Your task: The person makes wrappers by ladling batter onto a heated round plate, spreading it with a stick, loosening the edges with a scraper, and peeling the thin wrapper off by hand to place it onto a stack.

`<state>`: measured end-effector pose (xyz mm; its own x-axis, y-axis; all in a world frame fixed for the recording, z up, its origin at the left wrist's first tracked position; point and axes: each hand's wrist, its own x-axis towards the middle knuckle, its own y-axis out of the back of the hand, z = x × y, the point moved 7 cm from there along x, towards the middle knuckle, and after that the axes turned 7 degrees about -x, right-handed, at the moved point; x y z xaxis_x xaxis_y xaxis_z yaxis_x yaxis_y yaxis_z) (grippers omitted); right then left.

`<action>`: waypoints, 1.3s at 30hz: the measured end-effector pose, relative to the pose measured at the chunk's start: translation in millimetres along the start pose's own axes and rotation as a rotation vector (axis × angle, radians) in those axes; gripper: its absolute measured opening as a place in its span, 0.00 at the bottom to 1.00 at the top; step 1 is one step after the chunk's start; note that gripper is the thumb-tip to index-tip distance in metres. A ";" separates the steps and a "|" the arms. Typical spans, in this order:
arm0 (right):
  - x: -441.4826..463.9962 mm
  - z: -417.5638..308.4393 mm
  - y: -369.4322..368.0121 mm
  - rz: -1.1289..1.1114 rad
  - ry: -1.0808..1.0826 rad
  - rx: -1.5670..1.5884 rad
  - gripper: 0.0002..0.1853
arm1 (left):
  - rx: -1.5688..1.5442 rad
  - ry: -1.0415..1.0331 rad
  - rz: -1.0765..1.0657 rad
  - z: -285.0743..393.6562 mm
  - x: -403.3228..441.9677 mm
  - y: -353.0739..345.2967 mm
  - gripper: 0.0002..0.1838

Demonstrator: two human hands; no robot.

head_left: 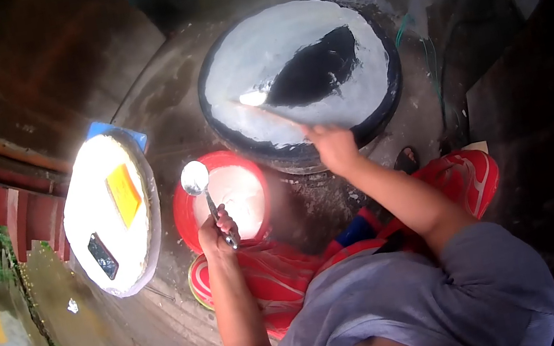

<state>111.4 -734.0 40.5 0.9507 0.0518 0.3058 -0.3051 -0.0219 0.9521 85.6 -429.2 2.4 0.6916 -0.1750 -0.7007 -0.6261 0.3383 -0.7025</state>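
My left hand [216, 232] is wrapped round the handle of a metal ladle [195, 178], whose whitened bowl is raised over the far left rim of a red bucket [183, 215]. White batter [240, 193] fills much of the bucket. My right hand [334, 148] grips a thin wooden stick [276, 115] that reaches over a large round griddle [385, 113]. Pale batter [261, 39] coats most of the griddle in a ring, leaving a dark bare patch [314, 70] right of its middle. Glare hides the exact shape of the stick's far end.
Left of the bucket stands a round, brightly lit white-topped stand [92, 198] bearing a yellow-orange item [124, 195] and a dark phone [103, 255]. A blue object [126, 134] shows behind it. Red-patterned cloth [272, 270] covers my legs. Steam hazes the back.
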 end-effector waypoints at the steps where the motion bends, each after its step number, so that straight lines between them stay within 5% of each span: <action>1: 0.9 10.9 1.4 0.048 0.006 -0.047 0.22 | -0.018 0.009 0.005 -1.2 -0.3 0.7 0.11; 6: 8.0 76.2 20.3 0.056 -0.298 0.105 0.22 | 0.040 -0.001 -0.008 4.0 -0.1 5.7 0.10; 11: -11.6 36.8 17.6 0.003 -0.108 0.174 0.22 | 0.010 -0.006 -0.018 2.2 -0.8 2.6 0.11; 15: 5.1 111.5 12.0 0.109 -0.278 -0.012 0.21 | 0.015 0.009 -0.026 4.4 3.2 7.9 0.11; 19: -3.2 114.4 18.4 0.019 -0.535 0.212 0.23 | 0.039 -0.009 0.004 3.1 2.7 6.8 0.13; 23: -10.8 91.9 12.7 0.089 -0.267 0.028 0.19 | 0.032 -0.034 0.010 1.5 3.0 3.9 0.13; 27: 3.6 154.8 27.9 0.159 -0.444 -0.034 0.17 | 0.006 0.013 0.001 1.3 3.8 5.2 0.12; 31: -16.8 134.7 19.3 -0.034 -0.683 0.203 0.23 | 0.037 -0.015 0.029 1.9 3.8 3.5 0.13; 33: -17.9 105.2 20.4 0.104 -0.352 0.123 0.20 | 0.023 -0.048 0.053 0.0 0.3 0.6 0.13; 39: -7.6 187.8 24.0 0.107 -0.521 -0.167 0.14 | 0.046 0.013 0.011 4.3 9.3 6.3 0.13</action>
<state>107.4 -922.4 60.1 0.8029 -0.4438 0.3981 -0.3654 0.1612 0.9168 89.6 -424.8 -8.0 0.6795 -0.1832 -0.7104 -0.6166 0.3821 -0.6883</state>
